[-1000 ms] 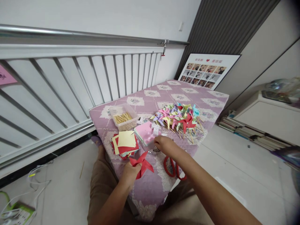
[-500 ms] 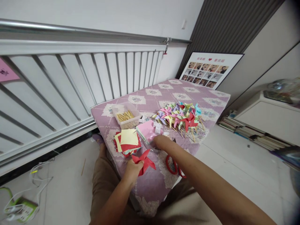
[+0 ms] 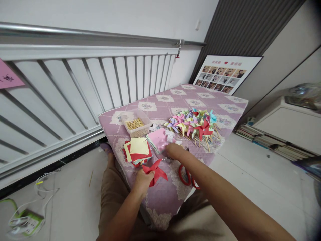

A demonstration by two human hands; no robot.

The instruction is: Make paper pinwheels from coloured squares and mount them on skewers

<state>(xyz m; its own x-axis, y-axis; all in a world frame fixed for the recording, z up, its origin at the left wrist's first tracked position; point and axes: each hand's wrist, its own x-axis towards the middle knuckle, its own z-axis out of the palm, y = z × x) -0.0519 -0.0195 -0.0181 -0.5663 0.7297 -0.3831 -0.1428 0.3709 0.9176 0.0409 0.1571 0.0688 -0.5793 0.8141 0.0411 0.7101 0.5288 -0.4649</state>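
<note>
My left hand point(image 3: 142, 182) is closed on a folded red paper pinwheel point(image 3: 155, 171), held just above the near corner of the table with its purple quilted cloth point(image 3: 165, 194). My right hand point(image 3: 174, 151) reaches forward over a small shiny thing beside a pink paper stack point(image 3: 157, 139); its fingers curl down and what they touch is hidden. Left of it lies a pile of red and yellow paper squares point(image 3: 136, 151). Red-handled scissors point(image 3: 185, 174) lie under my right forearm.
A heap of finished coloured pinwheels on sticks point(image 3: 194, 125) sits mid-table. A clear box of wooden sticks point(image 3: 135, 126) stands near the white railing point(image 3: 75, 87). A framed photo collage point(image 3: 223, 75) leans at the far end. Books point(image 3: 271, 142) and cables point(image 3: 25, 221) lie on the floor.
My right hand has moved a little forward, toward the pink paper stack. My left hand keeps the red pinwheel almost still. The view has shifted slightly.
</note>
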